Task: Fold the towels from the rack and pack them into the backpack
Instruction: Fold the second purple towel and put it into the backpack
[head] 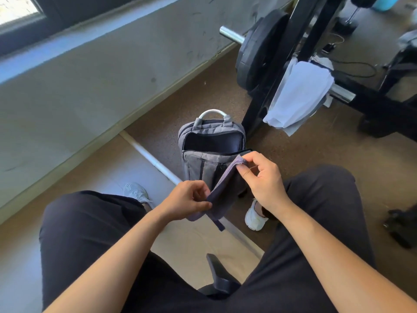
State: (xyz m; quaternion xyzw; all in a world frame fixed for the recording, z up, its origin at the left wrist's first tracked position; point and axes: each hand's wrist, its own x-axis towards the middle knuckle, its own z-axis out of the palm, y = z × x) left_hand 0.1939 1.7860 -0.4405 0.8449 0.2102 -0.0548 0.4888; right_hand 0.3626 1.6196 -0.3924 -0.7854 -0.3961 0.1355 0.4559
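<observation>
The backpack [203,164] is stood open on the floor between the feet. A white towel [297,96] is draped over the rack [302,30] behind it. A purple towel [225,190] is held in front of the backpack, pinched at its edges by the curled fingers of the left hand [187,199] and right hand [264,177].

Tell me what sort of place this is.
Most likely a gym or home workout room: a barbell loaded with a black weight plate sits on a black rack, a dumbbell stands on the floor beyond, and a white towel hangs over the bar.
</observation>
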